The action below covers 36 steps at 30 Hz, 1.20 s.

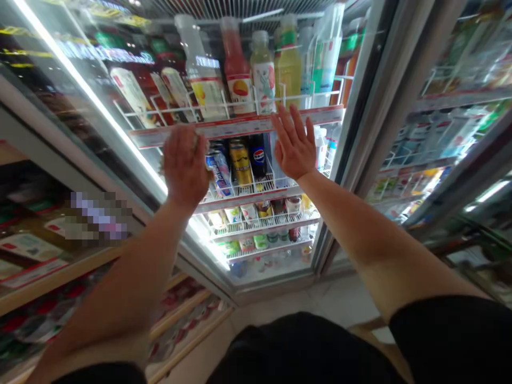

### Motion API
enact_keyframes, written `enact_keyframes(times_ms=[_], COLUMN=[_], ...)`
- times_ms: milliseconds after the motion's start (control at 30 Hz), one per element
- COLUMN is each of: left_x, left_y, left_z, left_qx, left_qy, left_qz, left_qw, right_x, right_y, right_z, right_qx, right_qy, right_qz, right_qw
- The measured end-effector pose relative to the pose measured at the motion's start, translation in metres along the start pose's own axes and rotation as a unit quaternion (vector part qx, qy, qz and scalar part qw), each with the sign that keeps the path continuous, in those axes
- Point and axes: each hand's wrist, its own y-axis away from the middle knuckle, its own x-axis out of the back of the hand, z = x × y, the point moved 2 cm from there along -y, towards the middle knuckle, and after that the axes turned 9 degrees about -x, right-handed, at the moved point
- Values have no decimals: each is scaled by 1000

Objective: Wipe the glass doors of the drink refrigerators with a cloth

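My left hand (186, 165) is raised at the second shelf of an open drinks fridge, its fingers curled. A tilted blue and white can (218, 172) lies against its fingers and seems to be in its grip. Beside that can stand a yellow can (240, 162) and a dark Pepsi can (258, 156) on the wire shelf (256, 193). My right hand (294, 141) is held up flat with its fingers spread, just under the red price strip (240, 127) of the top shelf, and holds nothing.
Tall bottles (237, 69) fill the top shelf, with small cups and tubs (260, 210) on the lower ones. The glass door (80, 80) hangs open at the left. Wooden snack shelves (60, 266) stand at the left, and a second closed cooler (448, 122) at the right.
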Motion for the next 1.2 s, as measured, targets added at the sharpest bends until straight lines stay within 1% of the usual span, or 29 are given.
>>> enact_keyframes(times_ms=[67,100,133,200,267,300,333,367,400,467,500,567,600,667,733,767,800,833,867,900,933,967,1000,1033,1067,1100,1133,1167,1200], left_x=[1,-2,-7,-20,-30,-32,-30,-26,-21,-9,-5,-5,-8,-19,-27,-28,-27,-26,-23,-21,-19,-17,-16,-16,-16,-18,-20,-21,-20], left_y=[-17,-20,-21,-14,-6,-4,-5,-8,-13,-23,-27,-26,-21,-10,0,3,3,1,-2,-6,-7,-7,-4,2,10,19,28,36,43], left_z=[-3,2,11,34,52,54,50,42,30,8,1,4,13,36,52,53,46,33,16,-3,-21,-35,-43,-43,-36,-25,-13,-1,9], left_qx=[28,45,54,27,-47,-81,-99,-96,-74,-1,37,86,90,61,3,-28,-56,-73,-84,-86,-67,-58,-47,-41,-40,-29,-2,13,8], left_qy=[-33,-30,-11,51,108,121,124,115,98,53,29,-3,-2,39,89,100,98,82,56,25,-19,-54,-82,-91,-83,-59,-5,59,111], left_qz=[44,49,38,-29,-115,-142,-151,-141,-117,-58,-35,-9,-16,-70,-141,-168,-178,-172,-151,-115,-65,2,62,107,117,91,15,-53,-110], left_qw=[998,997,998,998,986,979,976,979,986,997,998,996,996,995,986,980,977,979,983,989,995,997,994,989,989,994,1000,997,988], right_x=[1,2,2,4,4,4,4,4,4,3,3,4,5,7,8,8,9,9,9,9,10,10,11,11,11,12,11,11,10], right_y=[1,1,1,2,3,3,3,3,3,3,3,4,4,5,4,4,4,4,4,4,4,5,5,6,6,6,6,6,6], right_z=[0,1,1,0,0,0,0,0,1,2,2,2,2,1,1,1,1,1,1,1,1,1,1,1,0,-1,-1,-2,-2], right_qx=[2,3,2,1,2,4,7,10,12,14,15,16,19,20,13,10,9,11,18,25,32,35,35,35,35,34,34,30,25], right_qy=[5,6,7,6,6,7,8,9,10,10,9,12,15,25,34,38,42,48,53,58,61,62,60,58,59,61,65,69,72], right_qz=[-2,-4,-5,-7,-7,-7,-6,-5,-4,-1,0,-1,-1,3,9,13,16,20,26,32,36,38,38,37,37,38,39,39,35], right_qw=[1000,1000,1000,1000,1000,1000,1000,1000,1000,1000,1000,1000,1000,999,999,999,999,999,998,997,997,997,997,997,997,997,997,996,996])
